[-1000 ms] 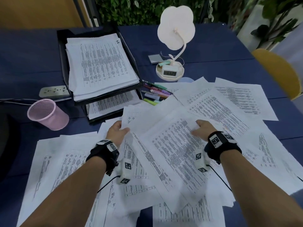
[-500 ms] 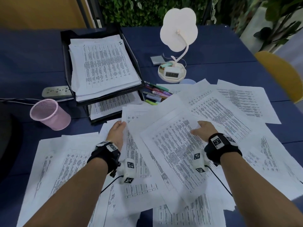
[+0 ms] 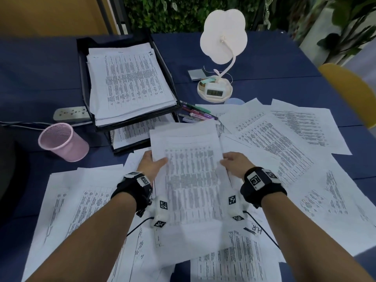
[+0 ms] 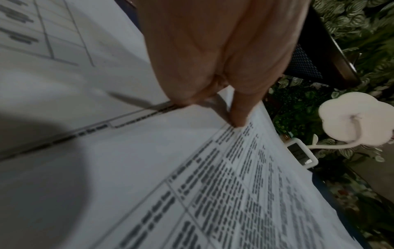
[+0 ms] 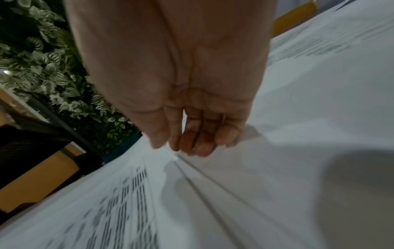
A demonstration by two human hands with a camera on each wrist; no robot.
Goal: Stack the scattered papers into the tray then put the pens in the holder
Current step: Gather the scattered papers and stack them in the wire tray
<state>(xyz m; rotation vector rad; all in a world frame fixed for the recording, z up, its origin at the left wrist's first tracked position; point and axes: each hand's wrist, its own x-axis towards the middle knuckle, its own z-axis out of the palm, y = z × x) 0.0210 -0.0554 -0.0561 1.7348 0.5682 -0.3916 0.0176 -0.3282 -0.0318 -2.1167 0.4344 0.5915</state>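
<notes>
Your left hand (image 3: 151,163) and right hand (image 3: 236,162) pinch the two sides of a bundle of papers (image 3: 193,180), white with rows of gray print. Past your fingers sits the black tray (image 3: 84,78). More sheets (image 3: 284,143) cover the blue table (image 3: 30,78) around you.

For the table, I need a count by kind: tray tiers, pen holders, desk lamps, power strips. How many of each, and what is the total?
tray tiers: 2, upper and lower
pen holder: 1
desk lamp: 1
power strip: 1
Total: 5
</notes>
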